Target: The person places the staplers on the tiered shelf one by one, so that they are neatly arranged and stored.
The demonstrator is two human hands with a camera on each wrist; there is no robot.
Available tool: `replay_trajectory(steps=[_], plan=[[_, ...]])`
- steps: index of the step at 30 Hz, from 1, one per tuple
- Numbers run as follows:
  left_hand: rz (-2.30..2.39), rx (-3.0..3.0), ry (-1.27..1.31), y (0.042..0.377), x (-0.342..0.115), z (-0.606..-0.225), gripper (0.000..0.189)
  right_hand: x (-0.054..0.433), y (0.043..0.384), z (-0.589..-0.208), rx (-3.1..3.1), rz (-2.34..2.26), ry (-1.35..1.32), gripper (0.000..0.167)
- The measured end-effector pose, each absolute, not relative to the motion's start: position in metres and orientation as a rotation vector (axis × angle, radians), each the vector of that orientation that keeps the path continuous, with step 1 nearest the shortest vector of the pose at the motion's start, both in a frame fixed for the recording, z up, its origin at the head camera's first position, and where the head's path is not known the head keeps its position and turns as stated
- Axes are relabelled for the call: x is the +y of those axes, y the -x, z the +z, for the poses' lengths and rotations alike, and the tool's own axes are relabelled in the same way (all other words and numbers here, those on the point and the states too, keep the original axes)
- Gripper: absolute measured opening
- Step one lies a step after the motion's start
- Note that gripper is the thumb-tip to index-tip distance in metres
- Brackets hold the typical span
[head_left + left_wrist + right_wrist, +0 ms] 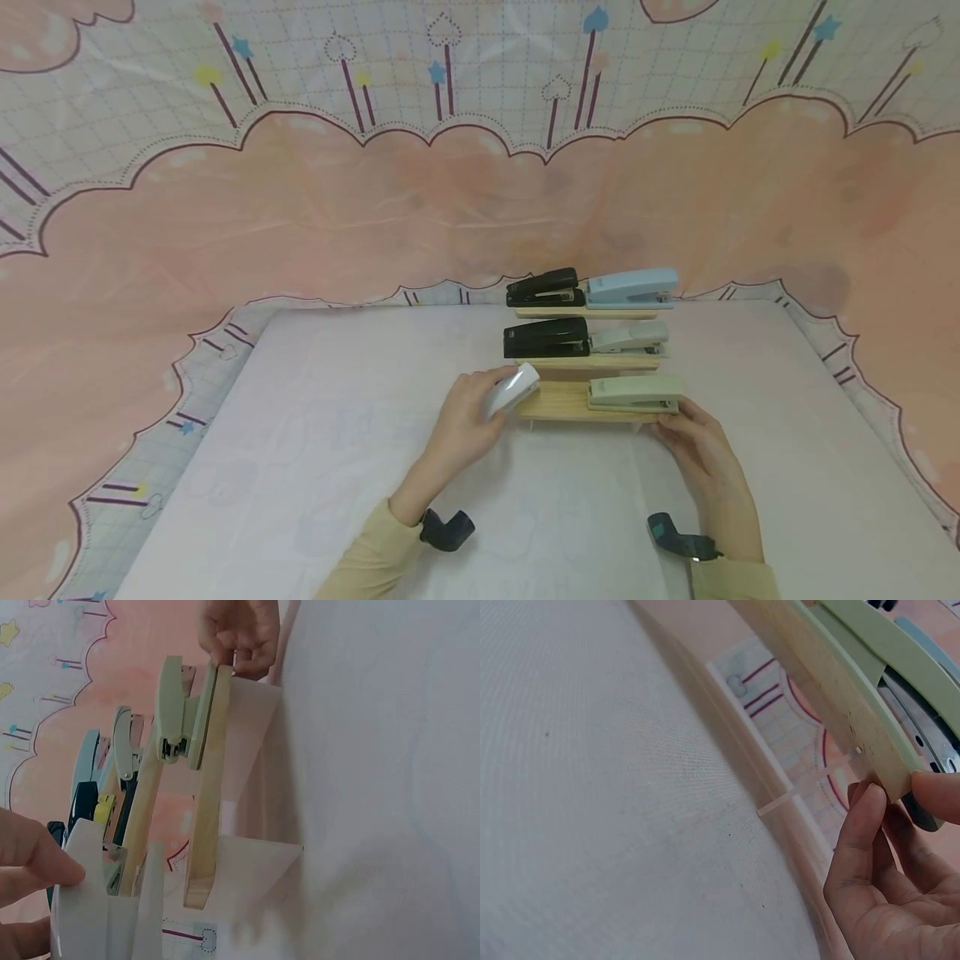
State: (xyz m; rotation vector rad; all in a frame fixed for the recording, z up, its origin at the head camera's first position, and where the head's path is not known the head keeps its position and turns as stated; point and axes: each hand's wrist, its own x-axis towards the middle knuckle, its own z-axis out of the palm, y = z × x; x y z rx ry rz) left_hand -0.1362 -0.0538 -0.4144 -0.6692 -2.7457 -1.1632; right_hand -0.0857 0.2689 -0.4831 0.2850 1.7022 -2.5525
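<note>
A white stapler (513, 392) is gripped in my left hand (467, 417), just off the left end of the front wooden shelf board (553, 402). In the left wrist view that stapler (81, 900) shows its body close up, with the thumb and fingers along one side. A pale green stapler (636, 392) lies on the right half of the same board. My right hand (705, 450) pinches the board's right end, right beside the green stapler. The right wrist view has the thumb at the board's end (900, 776) and fingertips under it.
Behind rises a middle board (585, 364) with a black stapler (546, 337) and a whitish stapler (630, 337). The top board (585, 314) bears another black stapler (542, 288) and a light blue stapler (632, 287). Clear supports (259, 866) hold the front board above the white table (300, 433).
</note>
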Motion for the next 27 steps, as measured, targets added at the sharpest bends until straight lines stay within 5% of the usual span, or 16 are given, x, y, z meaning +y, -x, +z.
replay_trajectory(steps=[27], plan=[[-0.957,-2.79,1.012,0.144,-0.042,-0.41,0.062,0.266,0.085,-0.478,1.665,-2.591,-0.32,0.074]])
